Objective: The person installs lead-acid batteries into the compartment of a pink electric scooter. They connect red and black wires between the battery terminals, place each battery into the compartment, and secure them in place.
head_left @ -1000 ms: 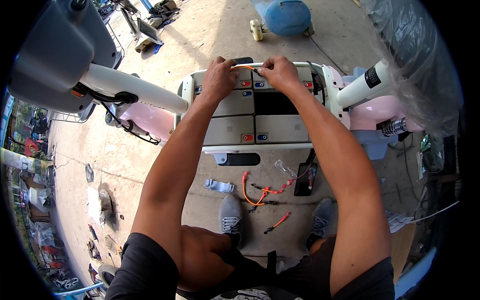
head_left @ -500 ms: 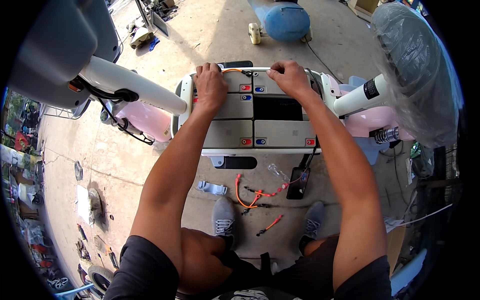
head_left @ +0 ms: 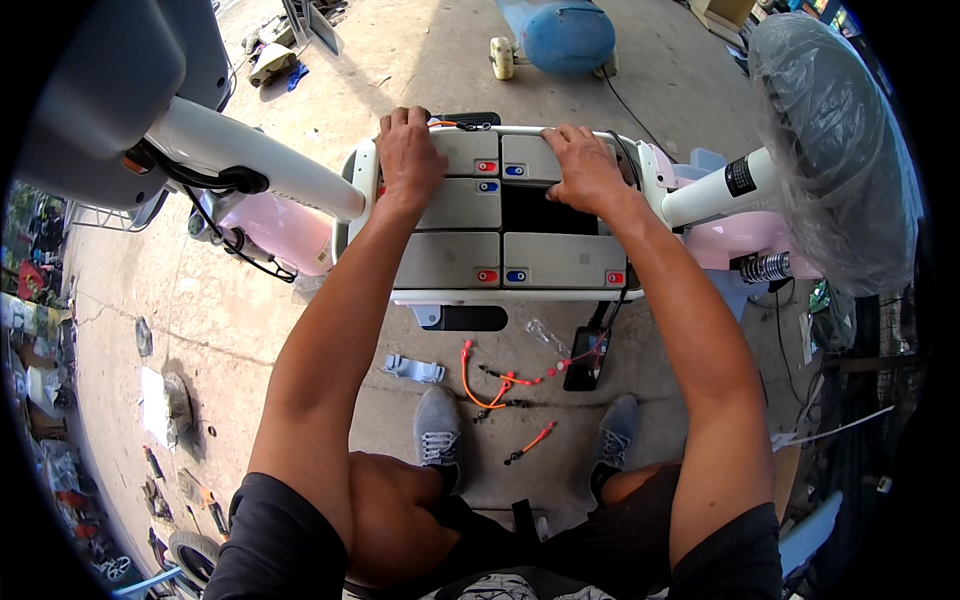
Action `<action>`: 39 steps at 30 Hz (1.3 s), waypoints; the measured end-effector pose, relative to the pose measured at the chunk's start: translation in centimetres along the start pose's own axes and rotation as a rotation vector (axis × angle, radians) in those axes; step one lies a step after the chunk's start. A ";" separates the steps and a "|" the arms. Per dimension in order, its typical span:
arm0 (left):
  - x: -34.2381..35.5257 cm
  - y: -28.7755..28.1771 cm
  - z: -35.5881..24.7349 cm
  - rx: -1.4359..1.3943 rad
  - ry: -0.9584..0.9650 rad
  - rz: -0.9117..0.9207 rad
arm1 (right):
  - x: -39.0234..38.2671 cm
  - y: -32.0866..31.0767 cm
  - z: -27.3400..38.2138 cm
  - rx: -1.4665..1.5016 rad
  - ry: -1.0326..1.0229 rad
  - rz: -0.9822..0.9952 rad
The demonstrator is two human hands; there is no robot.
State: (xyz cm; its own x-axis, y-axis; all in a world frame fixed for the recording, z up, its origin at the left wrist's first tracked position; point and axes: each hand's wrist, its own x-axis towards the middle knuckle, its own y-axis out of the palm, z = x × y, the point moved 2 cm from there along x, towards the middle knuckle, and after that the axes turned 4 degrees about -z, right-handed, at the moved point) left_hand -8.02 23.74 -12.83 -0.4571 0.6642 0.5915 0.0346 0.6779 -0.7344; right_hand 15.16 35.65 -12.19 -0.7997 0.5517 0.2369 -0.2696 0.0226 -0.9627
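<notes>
Grey block batteries with red and blue terminals fill a white-railed frame [head_left: 470, 297]. My left hand [head_left: 408, 160] lies over the far-left battery [head_left: 468, 152], fingers reaching across the far rail and thumb apart. My right hand [head_left: 588, 172] spans the far-right battery [head_left: 527, 152], with fingers at its far edge and thumb at its near edge, beside a black gap [head_left: 535, 210]. A short orange cable [head_left: 445, 123] lies at the far rail beside my left fingers. The nearest row holds a left battery [head_left: 445, 258] and a right battery [head_left: 562, 257].
Loose orange cables [head_left: 470, 375], a pale plastic bracket [head_left: 413, 369] and a black device with a screen [head_left: 584, 360] lie on the floor before my shoes. A plastic-wrapped seat [head_left: 830, 150] stands right; a white tube [head_left: 260, 160] rises left. A blue tank [head_left: 568, 40] sits beyond.
My right hand has gone from a pinch at the far rail to a spread grip over the battery. The orange cable has shifted outward past the rail. My left hand has moved slightly farther away.
</notes>
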 end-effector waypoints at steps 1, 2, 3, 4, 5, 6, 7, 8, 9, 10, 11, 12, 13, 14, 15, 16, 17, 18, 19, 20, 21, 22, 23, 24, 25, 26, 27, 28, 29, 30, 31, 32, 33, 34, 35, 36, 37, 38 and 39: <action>0.1 -0.1 -0.4 -0.079 0.053 0.028 | 0.2 0.3 0.2 -0.004 -0.001 0.001; 0.2 -0.3 -1.2 -0.161 0.110 0.055 | 0.2 0.4 0.1 -0.011 0.002 -0.001; 0.4 -0.3 -2.1 -0.243 0.168 0.082 | 0.1 0.4 0.1 -0.006 0.000 -0.011; 0.3 -0.2 -3.1 -0.292 0.210 0.177 | -0.1 0.5 0.0 -0.001 -0.002 -0.021; -0.1 -0.5 -4.7 -0.341 0.252 0.275 | -0.2 0.6 -0.2 0.006 -0.003 -0.030; -0.5 -0.3 -5.9 -0.389 0.292 0.371 | -0.2 0.5 -0.2 0.014 -0.006 -0.038; -0.7 0.0 -6.9 -0.339 0.338 0.408 | -0.2 0.5 -0.3 0.023 -0.009 -0.046; -1.1 0.7 -7.5 -0.290 0.384 0.443 | -0.3 0.5 -0.4 0.029 -0.012 -0.053; -1.4 1.2 -8.1 -0.257 0.438 0.442 | -0.3 0.5 -0.5 0.035 -0.016 -0.065; -1.6 1.7 -8.5 -0.243 0.441 0.429 | -0.4 0.6 -0.5 0.041 -0.020 -0.077; -1.7 2.2 -8.9 -0.226 0.442 0.416 | -0.4 0.6 -0.4 0.050 -0.025 -0.090; -1.8 2.6 -9.1 -0.210 0.443 0.404 | -0.6 0.6 -0.4 0.049 -0.035 -0.092; -1.9 2.9 -9.3 -0.164 0.443 0.422 | -0.9 0.6 -0.3 0.048 -0.044 -0.095; -2.2 3.3 -9.4 -0.118 0.442 0.438 | -1.2 0.6 -0.3 0.046 -0.055 -0.097; -2.4 3.6 -9.5 -0.072 0.440 0.454 | -1.5 0.5 -0.2 0.057 -0.071 -0.117; -2.5 3.8 -9.6 -0.054 0.455 0.447 | -1.9 0.5 -0.2 0.068 -0.088 -0.137; -2.6 3.9 -9.8 -0.035 0.472 0.440 | -2.1 0.4 -0.2 0.079 -0.103 -0.159; -2.7 3.9 -10.0 -0.016 0.488 0.432 | -2.3 0.4 -0.2 0.062 -0.101 -0.159; -2.8 4.0 -10.2 -0.007 0.485 0.438 | -2.4 0.3 -0.2 0.046 -0.100 -0.159; -2.8 4.1 -10.5 0.004 0.484 0.444 | -2.5 0.3 -0.3 0.031 -0.096 -0.160; -2.9 4.2 -10.7 0.015 0.482 0.450 | -2.5 0.2 -0.3 0.010 -0.104 -0.152; -3.0 4.2 -10.9 0.026 0.470 0.456 | -2.5 0.1 -0.3 -0.011 -0.113 -0.145; -3.0 4.2 -11.1 0.035 0.458 0.459 | -2.5 0.1 -0.5 -0.034 -0.122 -0.137; -3.0 4.2 -11.2 0.045 0.446 0.462 | -2.4 0.2 -0.8 -0.058 -0.099 -0.102; -3.0 4.2 -11.3 0.049 0.463 0.468 | -2.5 0.3 -1.2 -0.081 -0.077 -0.066; -3.0 4.1 -11.4 0.052 0.482 0.476 | -2.6 0.6 -1.6 -0.104 -0.052 -0.030; -2.9 4.0 -11.6 0.055 0.501 0.483 | -2.6 0.7 -2.0 -0.106 -0.062 -0.033; -2.8 4.0 -11.9 0.056 0.494 0.485 | -2.6 0.8 -2.4 -0.107 -0.073 -0.035; -2.7 4.0 -11.8 0.061 0.484 0.487 | -2.5 0.6 -2.4 -0.107 -0.086 -0.038; -2.7 4.1 -11.8 0.066 0.475 0.489 | -2.4 0.6 -2.3 -0.110 -0.071 -0.006; -2.6 4.1 -11.8 0.062 0.470 0.502 | -2.3 0.6 -2.2 -0.114 -0.055 0.026; -2.5 4.3 -11.7 0.058 0.464 0.512 | -2.1 0.5 -2.1 -0.119 -0.041 0.057; -2.4 4.4 -11.7 0.055 0.458 0.523 | -2.0 0.4 -1.9 -0.121 -0.033 0.069; -2.3 4.4 -11.6 0.056 0.459 0.510 | -2.0 0.2 -1.8 -0.124 -0.024 0.080; -2.5 4.5 -11.7 0.053 0.461 0.501 | -2.2 0.2 -1.9 -0.126 -0.013 0.095; -2.6 4.5 -11.7 0.051 0.463 0.492 | -2.2 0.1 -1.9 -0.125 -0.018 0.080; -2.6 4.5 -11.7 0.035 0.457 0.484 | -2.2 0.1 -1.8 -0.124 -0.023 0.064; -2.6 4.5 -11.5 0.019 0.451 0.478 | -2.3 0.2 -1.8 -0.122 -0.027 0.050; -2.7 4.5 -11.4 0.003 0.445 0.472 | -2.5 0.3 -1.8 -0.125 -0.023 0.049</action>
State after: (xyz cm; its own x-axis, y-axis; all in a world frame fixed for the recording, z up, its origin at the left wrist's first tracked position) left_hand 3.53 28.59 -13.89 0.0189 0.9582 0.2854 0.1386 0.2802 -0.9499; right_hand 18.05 35.82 -13.29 -0.8226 0.5358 0.1903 -0.1616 0.1006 -0.9817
